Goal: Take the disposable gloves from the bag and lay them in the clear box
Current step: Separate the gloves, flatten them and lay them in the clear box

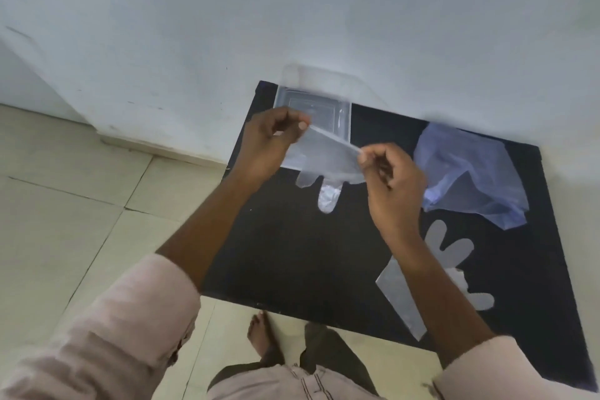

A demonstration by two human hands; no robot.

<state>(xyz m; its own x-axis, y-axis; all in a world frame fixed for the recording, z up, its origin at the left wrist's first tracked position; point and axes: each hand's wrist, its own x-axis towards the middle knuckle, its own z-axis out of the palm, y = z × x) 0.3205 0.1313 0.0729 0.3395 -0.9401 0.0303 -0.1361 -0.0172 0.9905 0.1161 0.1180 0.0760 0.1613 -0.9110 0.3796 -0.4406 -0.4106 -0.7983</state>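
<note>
A thin, clear disposable glove (319, 161) hangs between my two hands above the black table (292, 256), its fingers pointing down. My left hand (271, 143) pinches one corner of its cuff and my right hand (391, 182) pinches the other. Just behind the glove, at the table's far edge against the wall, sits the clear box (313, 107), with its lid up. A crumpled bluish plastic bag (470, 175) lies to the right of my right hand. Another clear glove (435, 273) lies flat on the table, partly under my right forearm.
A white wall (292, 10) runs directly behind the table. Pale floor tiles (65, 204) lie to the left and in front. My bare foot (259, 331) stands on the floor below the table's near edge.
</note>
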